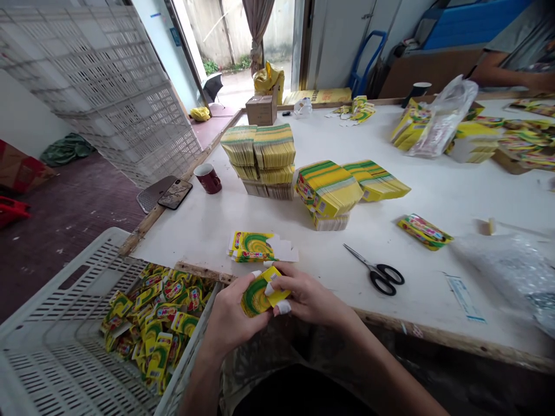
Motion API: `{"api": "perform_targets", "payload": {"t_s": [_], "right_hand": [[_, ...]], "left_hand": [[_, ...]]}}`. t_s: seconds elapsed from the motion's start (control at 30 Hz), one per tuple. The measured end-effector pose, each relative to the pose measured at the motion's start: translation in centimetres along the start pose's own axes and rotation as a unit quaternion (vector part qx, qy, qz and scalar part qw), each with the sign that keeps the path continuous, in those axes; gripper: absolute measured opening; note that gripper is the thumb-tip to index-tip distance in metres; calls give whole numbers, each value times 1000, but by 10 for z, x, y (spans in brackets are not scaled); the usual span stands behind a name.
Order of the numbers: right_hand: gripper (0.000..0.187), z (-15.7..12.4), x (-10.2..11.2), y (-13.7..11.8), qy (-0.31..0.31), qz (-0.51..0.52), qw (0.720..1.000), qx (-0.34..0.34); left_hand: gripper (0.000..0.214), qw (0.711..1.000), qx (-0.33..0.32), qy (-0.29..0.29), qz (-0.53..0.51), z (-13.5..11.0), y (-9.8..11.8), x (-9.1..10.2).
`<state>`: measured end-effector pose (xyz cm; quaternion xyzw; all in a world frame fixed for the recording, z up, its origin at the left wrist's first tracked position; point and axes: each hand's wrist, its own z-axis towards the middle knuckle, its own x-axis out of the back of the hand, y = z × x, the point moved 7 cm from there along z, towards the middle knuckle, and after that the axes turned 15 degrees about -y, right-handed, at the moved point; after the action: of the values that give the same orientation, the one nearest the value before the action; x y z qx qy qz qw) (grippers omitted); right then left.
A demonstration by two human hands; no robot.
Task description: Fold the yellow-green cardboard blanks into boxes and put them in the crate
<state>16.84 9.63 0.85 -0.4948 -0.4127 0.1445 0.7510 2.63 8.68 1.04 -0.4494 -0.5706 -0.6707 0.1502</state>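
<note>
Just over the front edge of the counter, a rough wooden strip, the left hand and the right hand hold a small yellow carton between them; the left fingers are clamped on its far and near sides, while the right fingers, several wrapped in white at the tips, pinch its right end. Right beyond the hands lies a short pile of flat cartons, with a band of white surface between it and the tall carton stacks behind. To the right, a wide white stretch runs from the hands to the black-handled scissors, which lie open-bladed or closed, too fine to tell, near that edge; farther right sit a crayon packet and bubble wrap. Along the left edge, a phone lies by a dark red mug whose contents are hidden. At the near left corner, a white slotted crate stands beside the left forearm, with a jumbled heap of small filled-out cartons gathered toward its counter side, its slotted wall rising around them.
</note>
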Motion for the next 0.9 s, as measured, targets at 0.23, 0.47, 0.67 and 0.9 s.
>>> {"api": "perform_targets", "payload": {"t_s": [0.23, 0.47, 0.67, 0.9], "right_hand": [[33, 1, -16, 9, 40, 13, 998, -56], [35, 4, -8, 9, 121, 12, 991, -61], [77, 16, -15, 8, 25, 60, 997, -31], [47, 38, -22, 3, 47, -25, 998, -21]], "left_hand": [[52, 999, 22, 11, 40, 1, -4, -1], [55, 999, 43, -12, 20, 2, -2, -11], [62, 996, 83, 13, -17, -11, -25, -10], [57, 994, 96, 34, -42, -15, -28, -6]]}}
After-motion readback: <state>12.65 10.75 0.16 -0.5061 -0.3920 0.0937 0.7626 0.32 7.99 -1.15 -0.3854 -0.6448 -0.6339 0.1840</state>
